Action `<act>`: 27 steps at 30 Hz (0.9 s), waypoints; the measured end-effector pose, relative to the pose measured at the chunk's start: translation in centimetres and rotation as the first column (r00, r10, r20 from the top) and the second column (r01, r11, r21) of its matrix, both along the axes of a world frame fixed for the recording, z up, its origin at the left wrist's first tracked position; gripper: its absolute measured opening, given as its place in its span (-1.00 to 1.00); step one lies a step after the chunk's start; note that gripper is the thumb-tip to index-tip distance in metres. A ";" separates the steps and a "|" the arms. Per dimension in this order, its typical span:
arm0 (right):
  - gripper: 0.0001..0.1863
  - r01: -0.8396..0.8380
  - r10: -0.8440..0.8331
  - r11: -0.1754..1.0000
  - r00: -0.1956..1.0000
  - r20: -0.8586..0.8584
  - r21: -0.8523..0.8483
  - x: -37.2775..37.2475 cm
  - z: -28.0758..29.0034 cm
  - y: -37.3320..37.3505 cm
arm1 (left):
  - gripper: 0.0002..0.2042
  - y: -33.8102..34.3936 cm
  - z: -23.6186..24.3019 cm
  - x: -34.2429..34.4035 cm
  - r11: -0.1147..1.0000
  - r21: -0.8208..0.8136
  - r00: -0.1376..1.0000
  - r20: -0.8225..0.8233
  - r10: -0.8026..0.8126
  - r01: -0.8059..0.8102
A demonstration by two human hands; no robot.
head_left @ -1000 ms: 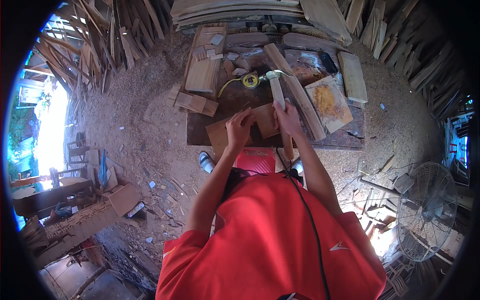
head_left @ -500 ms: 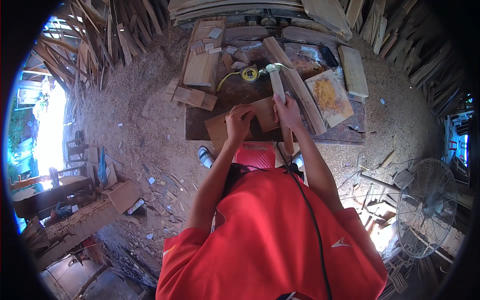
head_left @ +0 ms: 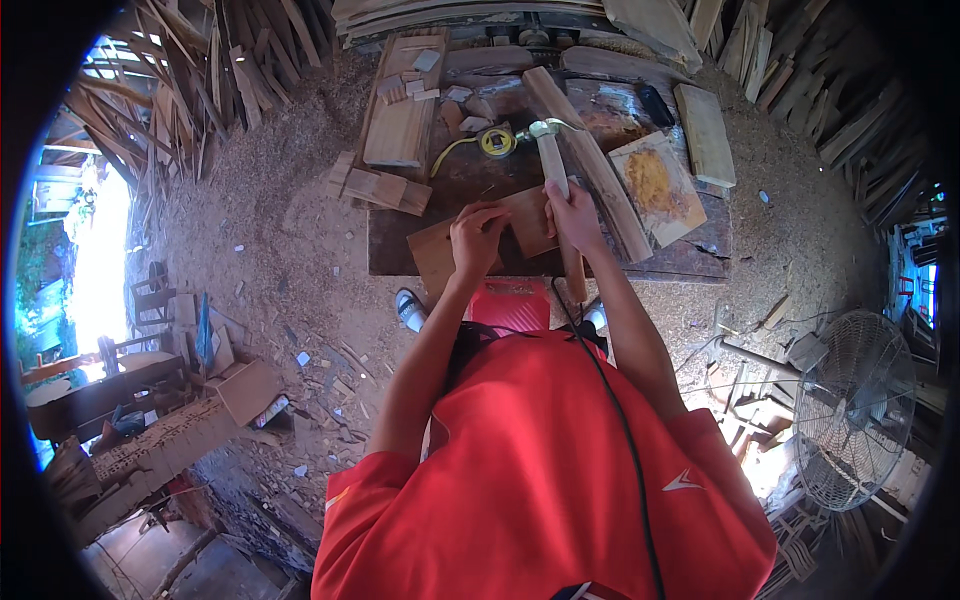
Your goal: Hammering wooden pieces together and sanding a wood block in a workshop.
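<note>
My right hand (head_left: 574,218) is wrapped round the wooden handle of a hammer (head_left: 551,163), whose pale metal head points away from me over the workbench (head_left: 400,240). Close on its left, my left hand (head_left: 476,238) has thumb and fingers pinched together above the joint of two flat wooden pieces. Whatever the pinch holds is too small to make out. One brown board (head_left: 428,258) lies under and left of that hand; another wooden piece (head_left: 533,232) slants between both hands. Just beyond the hammer head's left side rests a yellow tape measure (head_left: 497,143) with some blade drawn out.
A long wooden batten (head_left: 598,180) lies right of the hammer, beside a stained square board (head_left: 660,190). Planks with small offcuts (head_left: 395,135) occupy the bench's far left. A red stool (head_left: 510,305) stands before me; a wire-caged fan (head_left: 855,415) is at right.
The view has shifted slightly. My left fingers have moved a little over the boards, while my right hand keeps its hold on the hammer.
</note>
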State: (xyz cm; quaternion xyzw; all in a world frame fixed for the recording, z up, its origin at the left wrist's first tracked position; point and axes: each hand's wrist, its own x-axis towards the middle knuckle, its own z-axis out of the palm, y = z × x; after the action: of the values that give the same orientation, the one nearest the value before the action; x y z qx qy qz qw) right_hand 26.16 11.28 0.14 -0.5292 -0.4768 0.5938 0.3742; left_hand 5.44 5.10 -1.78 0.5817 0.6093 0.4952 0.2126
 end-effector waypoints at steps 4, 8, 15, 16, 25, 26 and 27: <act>-0.51 0.000 0.000 1.000 1.000 0.001 -0.003 0.0 -0.3 0.2 | -0.85 0.1 -0.2 0.0 1.000 0.008 1.000 -0.013 0.000 0.000; -0.51 0.007 -0.007 1.000 1.000 -0.005 -0.013 0.0 -0.2 0.1 | -0.85 0.1 -0.2 0.0 1.000 0.017 1.000 -0.030 0.001 0.000; -0.50 0.007 -0.007 1.000 1.000 0.007 -0.005 -0.1 0.0 0.1 | -0.85 0.1 0.0 0.0 1.000 0.031 0.998 -0.059 0.000 0.002; -0.51 0.009 -0.009 1.000 1.000 0.004 -0.005 -0.1 -0.1 0.1 | -0.85 0.1 0.2 0.1 1.000 0.031 0.998 -0.058 -0.001 0.003; -0.52 0.007 -0.007 1.000 1.000 0.029 0.005 -0.1 0.1 -0.1 | -0.89 0.2 0.6 0.3 0.985 0.165 0.989 -0.146 -0.024 0.048; -0.54 0.011 -0.011 1.000 0.999 0.033 0.003 -0.2 0.1 -0.1 | -0.89 0.2 0.6 0.3 0.985 0.168 0.989 -0.148 -0.026 0.050; -0.54 0.009 -0.009 1.000 0.999 0.033 0.003 -0.2 0.1 -0.1 | -0.90 0.2 0.7 0.4 0.984 0.170 0.988 -0.150 -0.027 0.053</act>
State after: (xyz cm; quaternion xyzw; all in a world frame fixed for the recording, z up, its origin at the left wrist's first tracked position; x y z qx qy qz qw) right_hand 25.99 11.18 0.28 -0.5406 -0.4816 0.5824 0.3696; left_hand 5.80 5.27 -1.13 0.6451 0.5659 0.4978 0.1256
